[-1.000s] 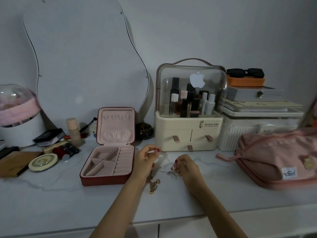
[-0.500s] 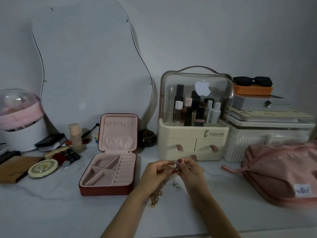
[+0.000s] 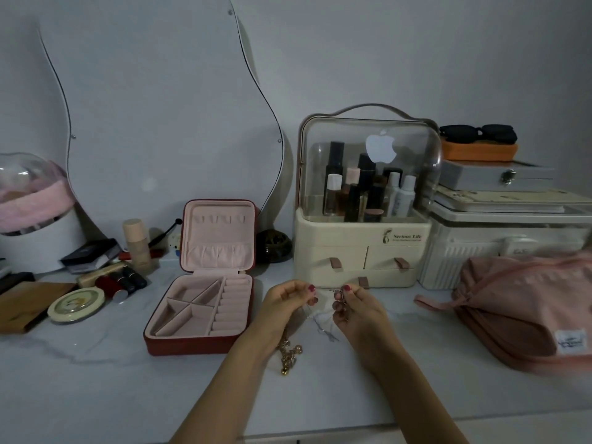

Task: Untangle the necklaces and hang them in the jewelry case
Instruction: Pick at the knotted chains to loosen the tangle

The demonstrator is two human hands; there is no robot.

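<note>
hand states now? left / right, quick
Left hand: fingers pinching a thin silver chain; a gold necklace hangs below it.
Right hand: fingers pinching the tangled silver chain near its pendant.

Dim, bluish light. Plain pale wall (image 3: 384,52) behind; wavy-edged frameless mirror (image 3: 160,123) leaning against it at the back left of a white marble-veined countertop (image 3: 96,395), whose front edge runs along the bottom.

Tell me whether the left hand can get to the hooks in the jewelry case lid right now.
Probably yes: the jewelry case stands open just beside the left hand, nothing between, though that hand is pinching the tangled necklaces.
</note>
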